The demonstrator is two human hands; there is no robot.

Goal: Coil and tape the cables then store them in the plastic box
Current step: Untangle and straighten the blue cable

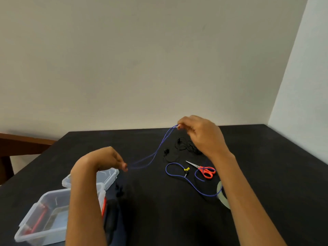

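Head view: holding one blue cable (158,150) between both hands, well apart above the black table (266,166). Pinching the doubled strands with the left hand (110,160), low and close to the body, just beyond the lid (108,176) of the plastic box (40,226). Pinching the fold of the loop with the right hand (200,135), higher and farther out toward the wall. Stretching the strands loosely along a diagonal, rising from near-left to far-right and sagging in between. Leaving the rest of the cable trailing on the table to the right, curling past its yellow plug (186,169), crossing the red scissors (207,172) and reaching the tape roll (224,201) beside the right forearm. Leaving the black cable (184,146) untouched in a tangle beyond the scissors, partly hidden by the right wrist. Probably gathering loops, with taping not yet begun. Likely needing the right hand for the next length, being nearer the loose tail, while holding the bundle in the left. Having the box open at near left, closest to the left hand for storing.
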